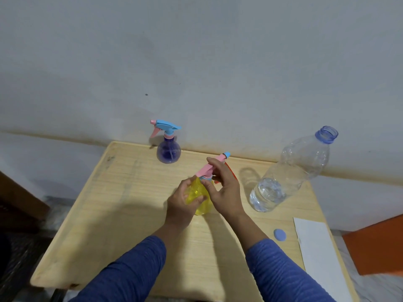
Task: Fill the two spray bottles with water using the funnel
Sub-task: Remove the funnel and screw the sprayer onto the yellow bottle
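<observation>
A yellow spray bottle (201, 203) stands mid-table, with a pink and blue trigger head (212, 166) on its neck. My left hand (182, 203) grips the yellow body. My right hand (224, 188) curls its fingers round the trigger head and collar. A purple spray bottle (168, 152) with a blue and pink head stands capped at the table's far edge. A large clear water bottle (290, 173), uncapped and holding some water at its bottom, stands to the right. An orange thing (231, 172), perhaps the funnel, peeks from behind my right hand.
The light wooden table (122, 205) stands against a grey wall. A blue bottle cap (279, 234) lies near the right front, beside a white sheet (318, 253). An orange object (377, 247) sits off the table's right edge.
</observation>
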Demonstrator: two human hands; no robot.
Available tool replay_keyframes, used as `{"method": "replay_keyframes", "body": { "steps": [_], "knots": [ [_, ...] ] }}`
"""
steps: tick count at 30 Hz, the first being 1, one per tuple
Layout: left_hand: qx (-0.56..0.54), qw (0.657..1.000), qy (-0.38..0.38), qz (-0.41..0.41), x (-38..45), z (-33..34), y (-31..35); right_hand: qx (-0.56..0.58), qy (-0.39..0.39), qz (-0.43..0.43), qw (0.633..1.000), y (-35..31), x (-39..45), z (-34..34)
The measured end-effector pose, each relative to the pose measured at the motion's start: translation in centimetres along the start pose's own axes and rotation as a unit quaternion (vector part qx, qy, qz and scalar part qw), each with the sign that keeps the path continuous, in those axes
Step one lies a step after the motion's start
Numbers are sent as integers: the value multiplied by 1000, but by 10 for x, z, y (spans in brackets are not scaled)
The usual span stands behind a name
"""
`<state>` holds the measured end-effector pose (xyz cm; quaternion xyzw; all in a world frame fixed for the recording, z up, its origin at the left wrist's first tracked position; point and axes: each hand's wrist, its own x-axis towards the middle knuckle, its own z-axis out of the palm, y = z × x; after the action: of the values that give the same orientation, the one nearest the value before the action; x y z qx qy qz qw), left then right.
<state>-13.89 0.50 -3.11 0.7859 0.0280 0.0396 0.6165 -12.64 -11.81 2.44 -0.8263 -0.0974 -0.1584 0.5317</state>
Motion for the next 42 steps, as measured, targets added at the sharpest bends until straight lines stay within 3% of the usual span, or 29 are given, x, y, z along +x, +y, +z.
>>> {"method": "replay_keyframes", "body": {
  "steps": [3, 9, 14, 20, 27, 31, 42],
  "knots": [
    [5, 1000, -5, -1, 1, -2, 1, -28, 12, 5, 1000, -1, 4, 6],
    [-1, 1000, -8, -5, 0, -1, 1, 15, -53, -11, 998, 2, -3, -9],
    [2, 1000, -11, -12, 1, -3, 4, -18, -9, 2, 1000, 0, 5, 1],
    [1, 1000, -1, -15, 0, 0, 6, -16, -51, -11, 999, 2, -1, -6],
    [23, 1000, 5, -11, 1, -1, 5, -34, 0, 9, 999, 3, 4, 8],
    [20, 1000, 4, -15, 0, 0, 6, -56, -40, -25, 997, 7, 3, -3],
    [36, 999, 5, -5, 0, -2, 9, 7, -6, 11, 1000, 8, 3, 6]
  ]
}}
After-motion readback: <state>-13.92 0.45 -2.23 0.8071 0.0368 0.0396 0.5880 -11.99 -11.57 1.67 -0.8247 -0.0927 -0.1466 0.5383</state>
